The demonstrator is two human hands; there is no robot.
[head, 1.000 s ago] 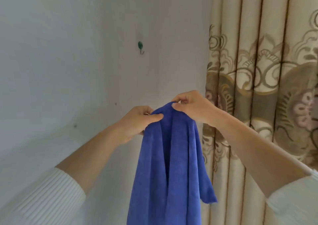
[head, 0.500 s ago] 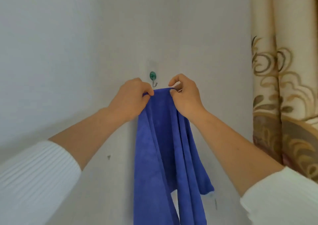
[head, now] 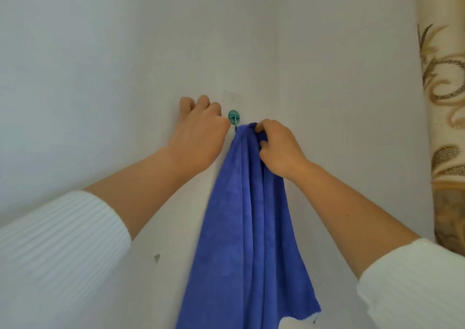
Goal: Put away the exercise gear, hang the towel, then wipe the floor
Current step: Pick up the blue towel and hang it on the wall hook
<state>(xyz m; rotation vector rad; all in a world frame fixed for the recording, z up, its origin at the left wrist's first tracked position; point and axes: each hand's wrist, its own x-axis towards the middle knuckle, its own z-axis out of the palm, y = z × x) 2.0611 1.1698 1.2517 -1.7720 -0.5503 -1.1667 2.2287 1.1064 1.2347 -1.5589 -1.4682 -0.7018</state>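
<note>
Item 1, towel (head: 251, 215): blue, plush, gathered into long vertical folds. It hangs flat against the wall (head: 100, 52), and its bunched top sits just right of and slightly below the hook. The lower end runs out of view at the bottom, with one corner showing low on the right. Whether the cloth has caught on the hook cannot be told.

Item 2, hook (head: 234, 118): a small teal oval pad with a thin metal wire hook beneath it. It is fixed to the wall between your two hands.

Item 3, your right hand (head: 279, 147): fingers and thumb are curled round the towel's top bunch, gripping it beside the hook.

Item 4, your left hand (head: 198, 137): knuckles are up against the wall just left of the hook, fingers curled under. The fingertips are hidden, so what they hold, if anything, cannot be told.

Item 5, sleeves (head: 57, 248): white ribbed knit, pushed back on both forearms.

Item 6, wall: pale and plain, with a small dark mark (head: 157, 257) below your left forearm.

Item 7, curtain (head: 448, 132): cream with a gold and brown scroll pattern, hanging along the wall's right edge.
</note>
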